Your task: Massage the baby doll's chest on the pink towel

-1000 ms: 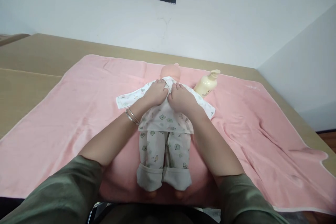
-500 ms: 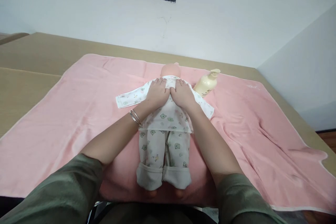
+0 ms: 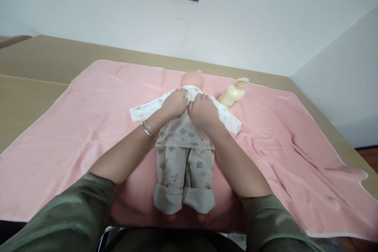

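A baby doll lies stretched out with its feet toward me, dressed in a white printed shirt and matching trousers with turned-up cuffs. On the left side of its upper body, my left hand has its fingers curled into the shirt near the neckline. My right hand is closed on the shirt's right side, a little lower, thumb toward the middle. Fabric bunches slightly between the two hands. The fingertips are partly hidden.
Beneath the doll a pink blanket covers much of the wooden table, with creases on the right. A cream pump bottle leans beside the doll's right-hand sleeve. A white wall stands behind the table.
Both hands lay flat with fingers stretched out on the shirt; now their fingers are curled into it. My right hand has drawn slightly toward me. The doll and bottle stay put.
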`<state>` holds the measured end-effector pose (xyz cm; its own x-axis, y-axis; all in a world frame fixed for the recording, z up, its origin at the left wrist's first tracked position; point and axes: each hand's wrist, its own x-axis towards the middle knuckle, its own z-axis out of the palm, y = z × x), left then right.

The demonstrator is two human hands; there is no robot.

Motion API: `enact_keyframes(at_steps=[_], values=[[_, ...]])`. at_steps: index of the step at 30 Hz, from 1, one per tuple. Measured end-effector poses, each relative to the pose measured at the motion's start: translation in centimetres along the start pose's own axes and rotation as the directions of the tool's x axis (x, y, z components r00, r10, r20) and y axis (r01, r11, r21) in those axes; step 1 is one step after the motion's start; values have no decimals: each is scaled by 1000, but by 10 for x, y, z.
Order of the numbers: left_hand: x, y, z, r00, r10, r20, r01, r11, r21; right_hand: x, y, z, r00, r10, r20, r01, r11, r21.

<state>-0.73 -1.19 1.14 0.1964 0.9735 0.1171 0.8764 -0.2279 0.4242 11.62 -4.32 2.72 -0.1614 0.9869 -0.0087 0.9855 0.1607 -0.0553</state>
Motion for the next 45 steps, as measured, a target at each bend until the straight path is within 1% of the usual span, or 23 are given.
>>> enact_keyframes(at_steps=[3, 5, 6, 8, 11, 12, 14, 16, 19, 21, 23, 25, 27, 29, 31, 33, 35, 37, 39, 41, 42, 43, 45], values=[[3, -3, -1, 999, -28, 15, 28, 1000, 9, -12, -10, -3, 999, -36, 26, 37, 998, -48], [-2, 2, -1, 999, -37, -2, 38, 998, 43, -11, -7, -5, 997, -54, 49, 56, 998, -36], [-6, 7, -1, 999, -41, -6, 41, 997, 61, -7, -1, -6, 996, -67, 56, 67, 998, -6], [-15, 17, -1, 1000, -27, 10, 26, 995, 101, 4, 14, -7, 993, -102, 56, 95, 990, 104], [-24, 28, -3, 996, 35, 85, -51, 981, 190, 23, 38, -5, 989, -141, 41, 123, 947, 296], [-26, 29, -3, 993, 51, 104, -73, 973, 219, 28, 43, -3, 988, -152, 40, 130, 933, 336], [-25, 29, -4, 992, 59, 112, -86, 964, 251, 33, 47, 0, 985, -167, 37, 143, 921, 362], [-22, 24, -4, 993, 63, 95, -85, 965, 247, 30, 41, 3, 988, -150, 35, 131, 939, 319], [-12, 9, 0, 992, 113, 51, -122, 965, 234, 17, 23, 5, 996, -90, 27, 85, 984, 157], [-5, -3, 5, 987, 162, 15, -161, 958, 238, 5, 12, 3, 994, -101, 29, 99, 993, 60], [1, -14, 10, 981, 191, -13, -183, 953, 243, -2, 6, -1, 990, -130, 55, 129, 991, 18], [4, -18, 14, 978, 205, -32, -190, 948, 255, -3, 8, -6, 987, -132, 94, 130, 991, 31], [3, -16, 16, 978, 203, -36, -185, 940, 286, 4, 16, -7, 983, -135, 126, 124, 988, 92], [-2, -8, 17, 981, 191, -15, -176, 928, 328, 18, 29, -4, 977, -150, 149, 123, 976, 180], [-10, 3, 19, 990, 141, -4, -131, 928, 349, 33, 43, 3, 977, -150, 155, 108, 963, 247], [-19, 13, 22, 996, 93, -13, -83, 936, 342, 45, 53, 11, 982, -111, 151, 67, 960, 271], [-27, 20, 27, 997, 69, -29, -56, 943, 330, 51, 57, 16, 988, -68, 140, 29, 963, 270], [-30, 22, 30, 995, 89, -34, -73, 941, 331, 49, 54, 18, 991, -38, 127, 5, 968, 250], [-27, 17, 29, 987, 159, -36, -138, 931, 339, 43, 48, 15, 993, -33, 112, 10, 980, 200], [-19, 9, 26, 969, 246, -30, -221, 913, 342, 34, 41, 9, 992, -72, 107, 57, 989, 135], [-14, 5, 24, 965, 261, -38, -235, 915, 329, 28, 38, 6, 988, -108, 109, 97, 990, 104], [-9, 0, 22, 968, 243, -54, -216, 929, 302, 23, 34, 3, 983, -146, 111, 138, 987, 77], [-1, -6, 19, 986, 140, -96, -117, 970, 212, 12, 28, -3, 973, -206, 107, 203, 979, 38]])
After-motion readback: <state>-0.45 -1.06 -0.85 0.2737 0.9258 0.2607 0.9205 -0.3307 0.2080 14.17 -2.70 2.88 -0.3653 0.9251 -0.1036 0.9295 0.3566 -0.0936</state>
